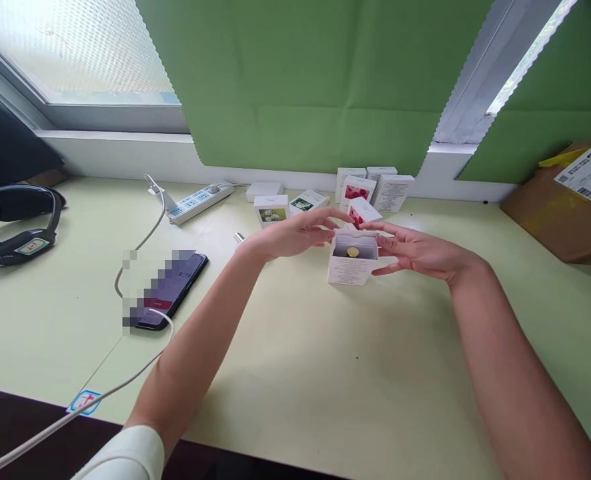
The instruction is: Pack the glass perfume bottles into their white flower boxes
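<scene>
A small white carton (350, 272) stands upright on the table with its top open, printed text on its near face. Inside it shows a round gold-coloured cap (352, 252); whatever lies under the cap is hidden. My left hand (300, 233) is at the carton's upper left, fingers stretched toward its back edge and not wrapped round it. On the other side, my right hand (418, 252) has its fingers spread beside the right wall and top edge. I cannot tell how firmly either hand touches the carton.
Several white cartons (394, 193) with printed pictures stand and lie behind. A phone (178, 293), a white cable (140, 377) and a power strip (203, 202) are on the left. A black headset (18, 223) lies far left; a cardboard box (565, 207) sits far right.
</scene>
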### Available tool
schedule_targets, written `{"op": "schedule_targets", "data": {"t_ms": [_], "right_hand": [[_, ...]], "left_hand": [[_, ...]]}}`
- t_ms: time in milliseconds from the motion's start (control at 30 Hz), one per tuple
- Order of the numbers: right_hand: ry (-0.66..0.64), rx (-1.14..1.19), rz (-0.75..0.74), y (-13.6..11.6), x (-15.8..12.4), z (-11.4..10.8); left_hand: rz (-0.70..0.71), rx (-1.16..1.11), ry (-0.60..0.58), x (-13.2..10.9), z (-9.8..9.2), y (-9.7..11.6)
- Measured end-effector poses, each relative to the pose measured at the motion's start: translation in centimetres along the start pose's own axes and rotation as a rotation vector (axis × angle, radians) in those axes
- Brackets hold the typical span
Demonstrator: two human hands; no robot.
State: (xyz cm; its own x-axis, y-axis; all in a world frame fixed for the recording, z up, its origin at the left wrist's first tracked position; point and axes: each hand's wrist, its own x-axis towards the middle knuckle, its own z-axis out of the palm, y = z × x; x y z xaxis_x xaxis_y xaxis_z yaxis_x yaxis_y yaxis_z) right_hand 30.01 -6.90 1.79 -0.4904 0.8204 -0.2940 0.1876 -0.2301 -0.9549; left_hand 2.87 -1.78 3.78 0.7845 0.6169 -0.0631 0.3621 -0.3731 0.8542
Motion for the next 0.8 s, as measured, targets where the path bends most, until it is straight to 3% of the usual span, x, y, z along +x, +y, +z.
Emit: {"op": "schedule_targets", "data": {"t_ms": [133,400,633,800], "right_hand": [[0.013,-0.063,-0.023,0.0,0.0,0.1],[0.006,-0.127,0.007,0.2,0.7,0.8],[0.258,-0.268,-0.098,-0.2,0.8,1.1],[0.290,-0.164,-0.028,-0.3,1.0,1.4]], "left_hand": [[-0.050,0.043,-0.018,0.1,-0.5,-0.7],[-0.099,0.050,-0.049,1.0,0.8,-0.9],[0.013,0.067,-0.006,1.3,1.0,-0.8],[0.014,0.081,0.004,1.4,1.1,-0.9]]}}
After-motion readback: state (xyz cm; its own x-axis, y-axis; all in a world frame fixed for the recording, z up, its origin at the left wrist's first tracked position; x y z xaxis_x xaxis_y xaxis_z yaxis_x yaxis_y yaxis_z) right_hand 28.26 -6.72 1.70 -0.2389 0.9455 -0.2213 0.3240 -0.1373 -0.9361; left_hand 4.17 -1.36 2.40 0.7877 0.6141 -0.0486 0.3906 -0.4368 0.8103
